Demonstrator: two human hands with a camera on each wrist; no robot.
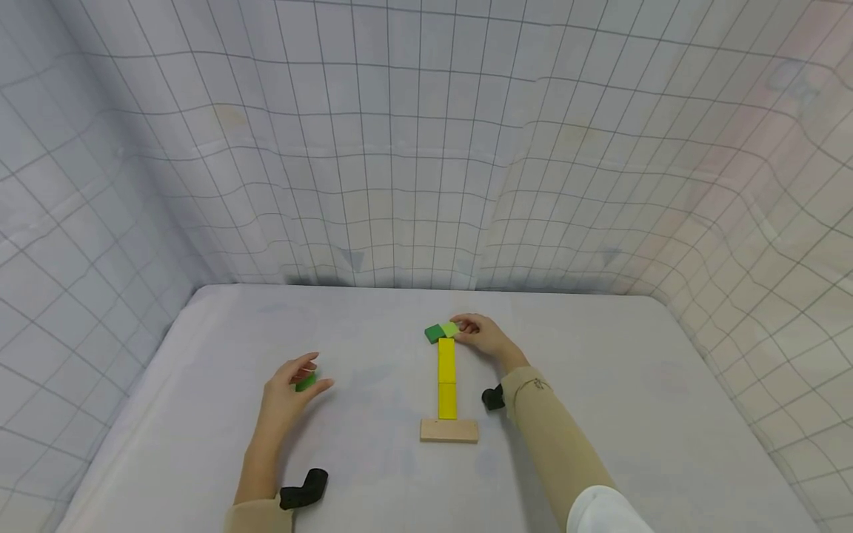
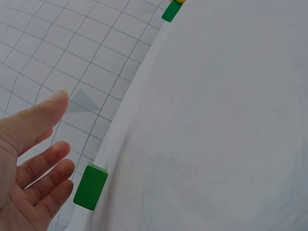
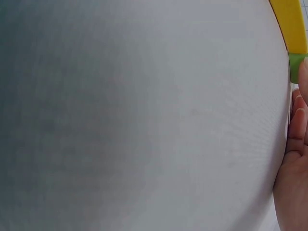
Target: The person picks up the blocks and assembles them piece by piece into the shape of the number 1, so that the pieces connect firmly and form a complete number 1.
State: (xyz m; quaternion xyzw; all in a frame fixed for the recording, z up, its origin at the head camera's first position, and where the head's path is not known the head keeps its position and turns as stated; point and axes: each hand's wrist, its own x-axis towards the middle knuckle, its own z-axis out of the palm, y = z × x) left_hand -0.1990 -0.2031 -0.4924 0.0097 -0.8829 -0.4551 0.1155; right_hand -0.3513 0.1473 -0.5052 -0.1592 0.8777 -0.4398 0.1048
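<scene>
At the far end of a column of two yellow blocks [image 1: 446,361], my right hand [image 1: 485,337] pinches a light green block [image 1: 449,329]. In the right wrist view its thumb lies against this green block [image 3: 297,68], beside a yellow one [image 3: 291,24]. A dark green block [image 1: 435,333] touches the light green one on the left. On the left side of the table, my left hand [image 1: 283,392] is spread around another green block [image 1: 306,382]. The left wrist view shows that block [image 2: 90,186] just off the relaxed fingertips, with a gap between.
A plain wooden block [image 1: 449,431] lies crosswise at the near end of the yellow column. The white table [image 1: 373,481] is bordered by a grid-patterned curtain [image 1: 413,148] at the back and sides. Black wrist devices [image 1: 305,488] sit on both arms.
</scene>
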